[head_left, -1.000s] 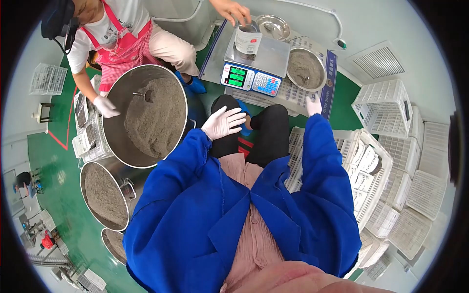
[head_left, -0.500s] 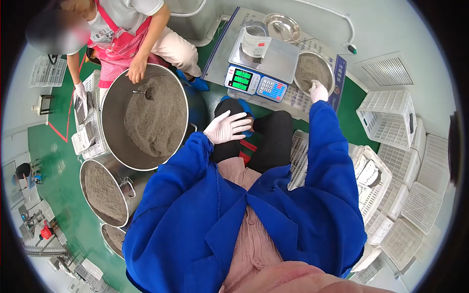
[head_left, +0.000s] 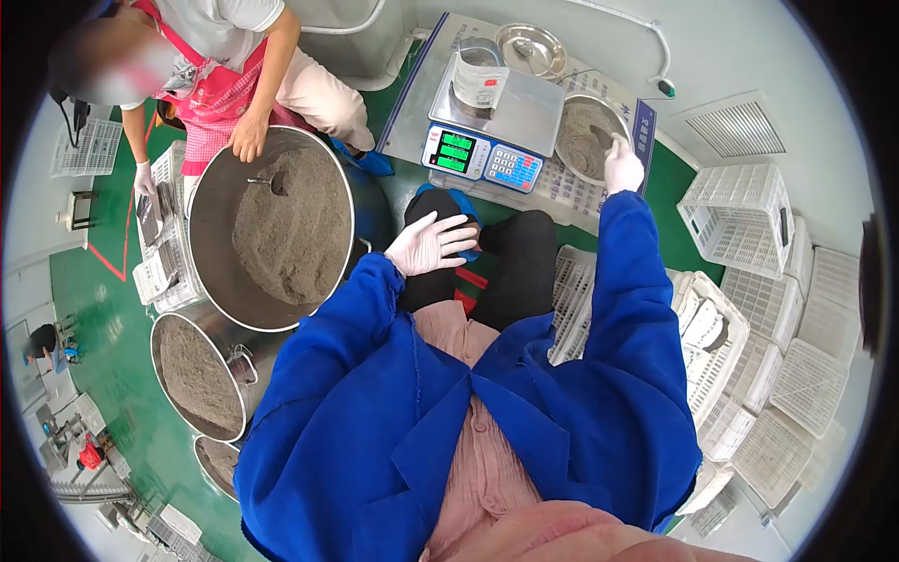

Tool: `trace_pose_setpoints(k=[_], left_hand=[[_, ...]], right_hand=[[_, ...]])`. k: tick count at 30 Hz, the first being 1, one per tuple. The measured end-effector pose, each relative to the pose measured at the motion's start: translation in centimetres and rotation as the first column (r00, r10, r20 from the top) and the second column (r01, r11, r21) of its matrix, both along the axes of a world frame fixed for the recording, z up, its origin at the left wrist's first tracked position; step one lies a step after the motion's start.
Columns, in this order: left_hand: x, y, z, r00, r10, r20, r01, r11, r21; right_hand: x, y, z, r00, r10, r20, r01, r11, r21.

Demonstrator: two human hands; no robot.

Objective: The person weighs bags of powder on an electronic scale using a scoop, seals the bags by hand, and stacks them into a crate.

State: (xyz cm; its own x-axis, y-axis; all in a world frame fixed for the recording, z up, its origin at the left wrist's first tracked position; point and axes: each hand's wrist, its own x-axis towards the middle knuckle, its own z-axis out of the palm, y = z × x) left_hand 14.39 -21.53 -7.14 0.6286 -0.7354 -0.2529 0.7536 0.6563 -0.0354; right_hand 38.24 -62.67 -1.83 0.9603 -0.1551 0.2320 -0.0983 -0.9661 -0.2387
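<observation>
Right hand (head_left: pixel 623 167) seemingly inside powder bowl (head_left: pixel 573 110)

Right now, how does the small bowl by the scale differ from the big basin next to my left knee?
The small bowl sits level by the scale, your right hand on its rim. The big basin is far wider, tilted, steadied by a co-worker's hand. Both are metal and hold grey powder.
</observation>
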Motion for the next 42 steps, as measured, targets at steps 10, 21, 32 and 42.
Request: trace_pose_setpoints(k=[10, 21, 32, 42], left_hand=[[0.5, 0.0, 0.1, 0.999, -0.036, 0.028, 0.037, 0.999, -0.024], [-0.3, 1.2, 0.1, 0.999, 0.013, 0.041, -0.01, 0.998, -0.058], [-0.4, 1.7, -0.4, 0.999, 0.001, 0.052, 0.003, 0.996, -0.084], [-0.6, 1.1, -0.3, 0.998, -0.008, 0.064, 0.011, 0.999, -0.045]], right_hand=[[6.0, 11.7, 17.8, 0.959, 0.151, 0.239, -0.282, 0.428, 0.859], [9.1, 27.2, 13.5, 0.826, 0.558, 0.08, -0.562, 0.826, 0.05], [12.5, 21.4, 14.3, 0.894, 0.443, -0.068, -0.243, 0.607, 0.756], [13.7, 11.4, 9.8, 0.903, 0.356, -0.24, 0.26, -0.007, 0.966]])
